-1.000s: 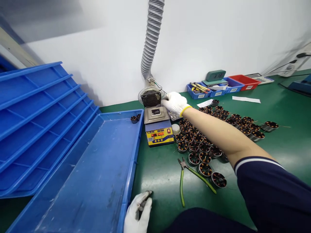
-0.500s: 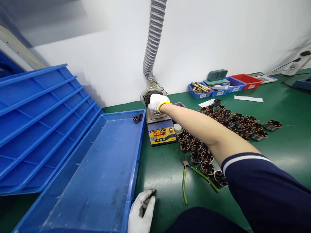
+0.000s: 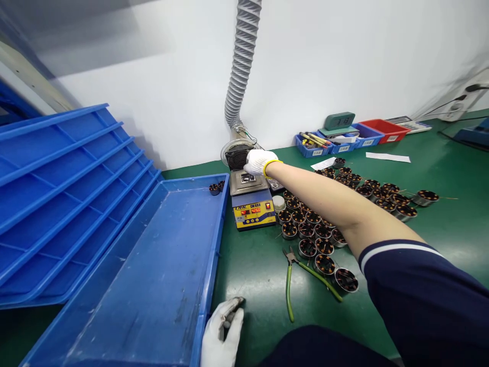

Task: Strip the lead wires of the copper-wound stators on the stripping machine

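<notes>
My right hand (image 3: 261,162), in a white knit glove with a yellow cuff, reaches to the solder pot (image 3: 252,206) with its yellow front panel and red digits. Its fingers are curled at the right edge of a black round fan grille (image 3: 237,158) above the pot; whatever they hold is hidden. A small square bath (image 3: 247,178) shows on top of the pot, below the hand. My left hand (image 3: 222,334), also gloved and dirty at the fingertips, rests on the green table beside the blue tray (image 3: 201,311). Its fingers are loosely bent with a gap to the thumb, holding nothing visible.
Many motor stators (image 3: 306,230) with copper ends stand right of the pot. Green-handled cutters (image 3: 289,285) lie in front. Two small stators (image 3: 214,189) sit in the tray's far corner. Stacked blue trays (image 3: 72,199) lean left. A grey hose (image 3: 241,66) hangs behind; bins (image 3: 385,131) line the wall.
My right hand has shifted right, away from the front of the fan grille, uncovering the grille and the bath. My left hand has stayed put.
</notes>
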Motion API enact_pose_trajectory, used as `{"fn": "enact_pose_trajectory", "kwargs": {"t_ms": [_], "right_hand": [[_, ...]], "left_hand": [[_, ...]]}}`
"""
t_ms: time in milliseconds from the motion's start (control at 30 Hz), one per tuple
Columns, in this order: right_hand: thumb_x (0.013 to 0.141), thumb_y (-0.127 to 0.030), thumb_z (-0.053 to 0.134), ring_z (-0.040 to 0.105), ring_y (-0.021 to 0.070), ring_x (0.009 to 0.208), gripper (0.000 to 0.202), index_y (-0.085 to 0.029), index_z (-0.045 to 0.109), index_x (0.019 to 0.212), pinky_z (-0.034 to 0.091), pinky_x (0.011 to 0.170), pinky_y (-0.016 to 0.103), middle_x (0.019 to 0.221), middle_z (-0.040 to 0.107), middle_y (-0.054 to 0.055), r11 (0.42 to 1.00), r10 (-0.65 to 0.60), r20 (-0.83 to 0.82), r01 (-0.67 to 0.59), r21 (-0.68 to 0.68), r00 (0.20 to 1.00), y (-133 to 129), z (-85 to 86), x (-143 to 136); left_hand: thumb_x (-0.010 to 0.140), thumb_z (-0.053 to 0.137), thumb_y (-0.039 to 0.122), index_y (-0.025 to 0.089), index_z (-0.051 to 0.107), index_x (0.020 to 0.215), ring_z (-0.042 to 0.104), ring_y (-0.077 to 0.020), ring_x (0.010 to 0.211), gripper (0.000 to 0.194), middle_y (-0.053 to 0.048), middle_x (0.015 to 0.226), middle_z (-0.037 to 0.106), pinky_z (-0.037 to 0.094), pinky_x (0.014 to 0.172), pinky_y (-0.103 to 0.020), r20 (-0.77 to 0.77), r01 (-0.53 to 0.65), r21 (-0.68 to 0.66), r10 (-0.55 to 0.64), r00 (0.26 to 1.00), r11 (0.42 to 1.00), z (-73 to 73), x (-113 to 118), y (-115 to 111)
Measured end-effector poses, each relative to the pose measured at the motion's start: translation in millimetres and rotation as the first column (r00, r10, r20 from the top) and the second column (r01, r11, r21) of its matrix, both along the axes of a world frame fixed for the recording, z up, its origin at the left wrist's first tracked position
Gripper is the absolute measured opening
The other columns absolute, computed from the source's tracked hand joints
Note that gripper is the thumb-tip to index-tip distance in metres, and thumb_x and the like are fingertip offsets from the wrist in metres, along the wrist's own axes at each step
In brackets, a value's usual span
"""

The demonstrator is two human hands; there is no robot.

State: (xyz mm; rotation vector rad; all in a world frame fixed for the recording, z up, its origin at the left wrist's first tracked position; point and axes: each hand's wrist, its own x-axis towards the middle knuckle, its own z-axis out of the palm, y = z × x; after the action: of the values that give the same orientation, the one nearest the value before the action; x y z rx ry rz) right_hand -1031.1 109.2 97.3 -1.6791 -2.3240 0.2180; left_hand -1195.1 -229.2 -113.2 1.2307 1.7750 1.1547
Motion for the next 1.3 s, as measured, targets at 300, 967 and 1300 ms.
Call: {"fn": "enact_pose_trajectory", "kwargs": {"t_ms": [300,967,1300], "right_hand": [[0.082,-0.033,0.055,0.066,0.0302,0.11,0.042,-0.013,0.066,0.118,0.053,0.092,0.039,0.114,0.071,0.017,0.999,0.013,-0.071,-0.011,0.033,0.997,0,3.5,-1],[0.078,-0.031,0.056,0.068,0.0233,0.082,0.026,-0.015,0.076,0.084,0.049,0.074,0.033,0.078,0.071,0.01,0.999,-0.03,-0.197,0.032,0.007,0.98,4,-21.6,61],[0.08,-0.026,0.061,0.062,0.0099,0.052,0.028,-0.02,0.075,0.103,0.052,0.054,0.021,0.068,0.072,0.002,0.972,-0.149,-0.477,0.04,-0.23,0.866,0,-66.2,62]], "left_hand": [[0.073,0.068,0.06,0.019,0.078,0.093,0.072,-0.0234,0.088,0.046,-0.011,0.101,0.076,0.06,0.082,-0.031,-0.018,-0.098,0.025,0.099,0.995,0.995,2.5,9,0],[0.076,0.069,0.053,0.019,0.077,0.098,0.073,-0.0238,0.09,0.041,-0.012,0.105,0.075,0.061,0.079,-0.03,-0.009,0.008,-0.012,-0.008,1.0,1.0,-3.6,-4,0],[0.075,0.067,0.059,0.019,0.077,0.093,0.07,-0.02,0.08,0.045,-0.01,0.1,0.074,0.061,0.075,-0.029,0.037,-0.137,0.039,0.136,0.99,0.99,8.7,20,-2]]}}
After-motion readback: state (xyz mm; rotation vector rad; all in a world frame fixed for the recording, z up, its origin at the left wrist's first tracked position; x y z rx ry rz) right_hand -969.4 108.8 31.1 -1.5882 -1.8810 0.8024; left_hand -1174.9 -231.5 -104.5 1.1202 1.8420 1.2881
